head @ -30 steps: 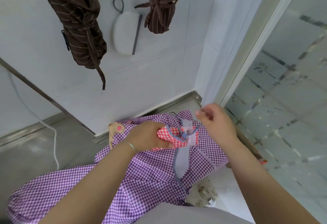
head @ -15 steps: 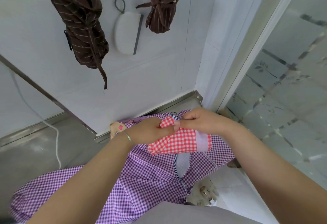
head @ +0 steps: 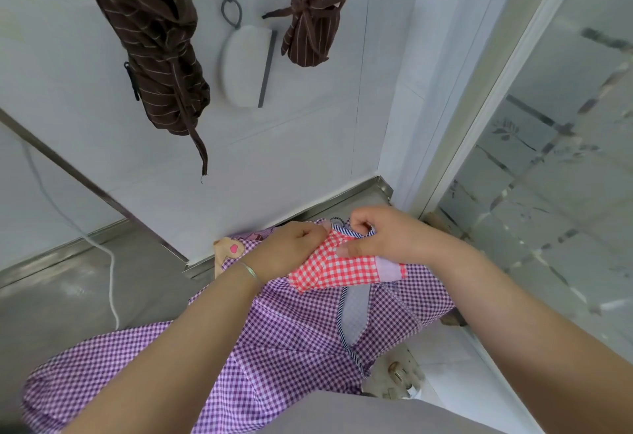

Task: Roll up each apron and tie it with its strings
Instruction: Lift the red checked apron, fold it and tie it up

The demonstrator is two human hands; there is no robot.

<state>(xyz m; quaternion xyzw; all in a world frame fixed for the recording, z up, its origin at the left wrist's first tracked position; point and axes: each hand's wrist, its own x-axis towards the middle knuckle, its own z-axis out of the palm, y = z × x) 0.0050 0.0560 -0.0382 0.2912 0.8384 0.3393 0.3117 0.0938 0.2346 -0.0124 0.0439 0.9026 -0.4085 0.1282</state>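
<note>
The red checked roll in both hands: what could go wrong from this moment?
1. The red checked roll is gripped only at its top end by the left hand and right hand; its lower end may unroll.
2. The striped string is pinched at a short piece; it may slip before a knot is made.
3. The purple checked apron lies loose beneath and could get caught in the tie.
</note>
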